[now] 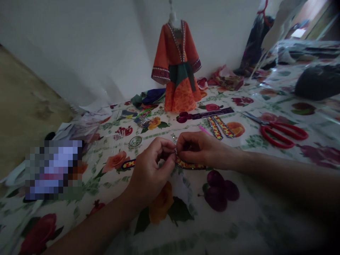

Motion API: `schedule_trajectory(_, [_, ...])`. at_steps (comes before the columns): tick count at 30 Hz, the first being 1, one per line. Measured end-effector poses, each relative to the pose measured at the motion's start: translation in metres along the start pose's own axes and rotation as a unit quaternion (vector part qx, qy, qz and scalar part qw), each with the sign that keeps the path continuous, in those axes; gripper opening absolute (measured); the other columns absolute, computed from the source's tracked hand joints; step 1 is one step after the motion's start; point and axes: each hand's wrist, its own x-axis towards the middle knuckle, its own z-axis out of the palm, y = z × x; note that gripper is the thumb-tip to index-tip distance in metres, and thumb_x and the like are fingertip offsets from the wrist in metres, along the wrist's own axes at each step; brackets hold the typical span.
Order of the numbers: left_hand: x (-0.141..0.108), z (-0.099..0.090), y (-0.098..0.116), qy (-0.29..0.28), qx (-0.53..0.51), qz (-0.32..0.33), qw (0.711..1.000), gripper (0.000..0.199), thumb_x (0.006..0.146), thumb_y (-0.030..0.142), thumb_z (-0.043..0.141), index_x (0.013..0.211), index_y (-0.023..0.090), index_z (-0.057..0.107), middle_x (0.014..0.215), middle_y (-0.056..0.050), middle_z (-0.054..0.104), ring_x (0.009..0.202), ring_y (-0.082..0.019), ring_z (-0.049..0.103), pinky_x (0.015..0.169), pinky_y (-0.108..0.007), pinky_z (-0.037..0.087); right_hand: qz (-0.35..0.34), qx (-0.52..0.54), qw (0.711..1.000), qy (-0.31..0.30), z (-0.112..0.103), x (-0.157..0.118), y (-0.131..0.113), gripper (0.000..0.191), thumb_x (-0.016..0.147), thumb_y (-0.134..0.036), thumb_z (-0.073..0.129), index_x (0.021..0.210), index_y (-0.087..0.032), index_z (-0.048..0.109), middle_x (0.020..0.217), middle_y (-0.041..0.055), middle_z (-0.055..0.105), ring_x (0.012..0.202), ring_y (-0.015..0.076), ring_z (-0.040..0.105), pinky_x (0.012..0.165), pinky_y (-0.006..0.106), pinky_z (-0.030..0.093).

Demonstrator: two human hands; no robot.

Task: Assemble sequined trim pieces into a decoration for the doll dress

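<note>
My left hand (150, 171) and my right hand (200, 150) meet fingertip to fingertip over the table, both closed in a pinch. Between them is a narrow yellow-and-red patterned trim strip (191, 165) with a dark, beaded edge. One end of it sticks out left of my left hand, the other passes under my right hand. Something small and whitish shows at the fingertips, too small to make out. Just beyond them lies a short row of shiny beads (174, 136). My fingers hide the middle of the strip.
Red-handled scissors (283, 134) lie at right, near two patterned strips (214, 127) and a dark purple beaded strip (212, 113). An orange doll dress (183, 95) stands behind. At left are a round tin (135, 141), a bead packet (143, 122) and a blurred-out phone-like object (54, 170).
</note>
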Motion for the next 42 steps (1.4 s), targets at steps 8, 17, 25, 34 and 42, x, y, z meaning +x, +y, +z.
schedule_trajectory(8, [0.0017,-0.0009,0.0022,0.002,0.005,-0.001,1.000,0.016,0.090,0.011,0.058,0.100,0.024,0.058,0.090,0.002,0.066,0.082,-0.012,0.065,0.070,-0.022,0.049,-0.005,-0.007,1.000,0.001,-0.0015,-0.0006,-0.0041,0.006,0.083,-0.013,0.059,0.086,-0.018,0.059,0.072,-0.0030,0.057,0.064,0.0105,0.050,0.056,0.022,0.039])
schedule_trajectory(17, [0.0002,-0.0009,0.0012,-0.003,0.046,0.017,0.999,0.017,0.092,0.011,0.056,0.102,0.024,0.057,0.093,0.002,0.065,0.085,-0.013,0.066,0.073,-0.024,0.050,-0.013,-0.008,1.000,-0.007,0.0003,-0.0015,-0.0015,0.007,0.084,-0.013,0.060,0.085,-0.019,0.057,0.071,-0.0037,0.057,0.064,0.0102,0.051,0.056,0.021,0.040])
schedule_trajectory(25, [-0.0025,-0.0005,0.0058,0.006,0.126,0.049,0.991,0.018,0.090,0.011,0.057,0.103,0.023,0.056,0.097,0.001,0.066,0.088,-0.013,0.068,0.077,-0.027,0.051,-0.004,-0.006,1.000,-0.008,0.0013,-0.0019,0.0016,0.006,0.083,-0.014,0.062,0.086,-0.018,0.059,0.072,-0.0031,0.060,0.066,0.0103,0.053,0.057,0.021,0.041])
schedule_trajectory(34, [-0.0028,-0.0004,0.0027,0.009,0.118,0.043,0.992,0.018,0.090,0.012,0.056,0.103,0.024,0.056,0.097,0.001,0.066,0.087,-0.014,0.068,0.077,-0.028,0.052,-0.010,-0.005,1.000,-0.007,-0.0011,0.0003,0.0031,0.008,0.083,-0.012,0.059,0.087,-0.017,0.062,0.073,-0.0024,0.061,0.066,0.0099,0.053,0.057,0.020,0.041])
schedule_trajectory(42, [-0.0025,-0.0001,0.0019,0.008,0.123,0.052,0.991,0.019,0.090,0.012,0.057,0.105,0.024,0.056,0.098,0.001,0.066,0.088,-0.013,0.068,0.078,-0.027,0.052,-0.007,-0.009,1.000,-0.006,0.0002,0.0003,0.0042,0.006,0.082,-0.013,0.061,0.087,-0.017,0.061,0.071,-0.0031,0.060,0.064,0.0095,0.052,0.056,0.020,0.041])
